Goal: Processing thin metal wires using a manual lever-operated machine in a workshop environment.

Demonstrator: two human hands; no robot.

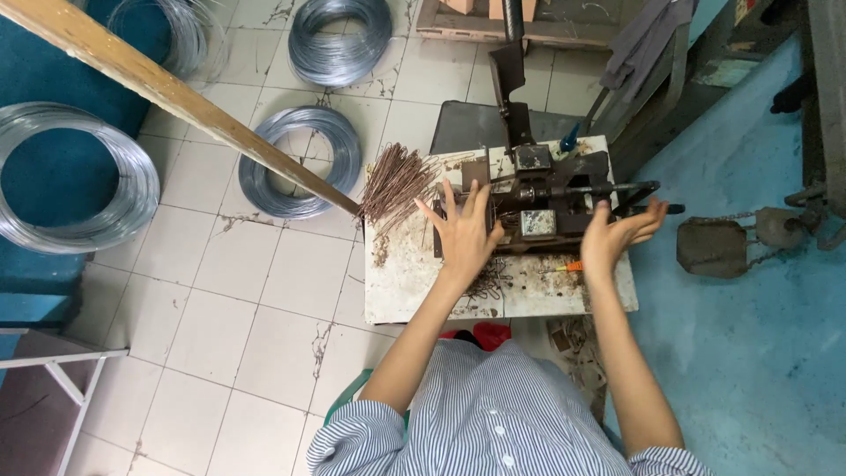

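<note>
striped sleeves sit closest to me. my left hand (463,231) is spread flat, fingers splayed, gripping nothing, touching the rusty metal bench machine (538,198). my right hand (617,236) cups loosely open at its 3 o'clock side. thin brown wire rods (392,181) fan at 10 o'clock on the stained white table (397,282); shiny wire coils (300,163) lie on cracked tiles.

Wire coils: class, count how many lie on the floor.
4: a wire coil at far left, one at top left, one at top centre, one beside the bench. More may lie out of view.
</note>
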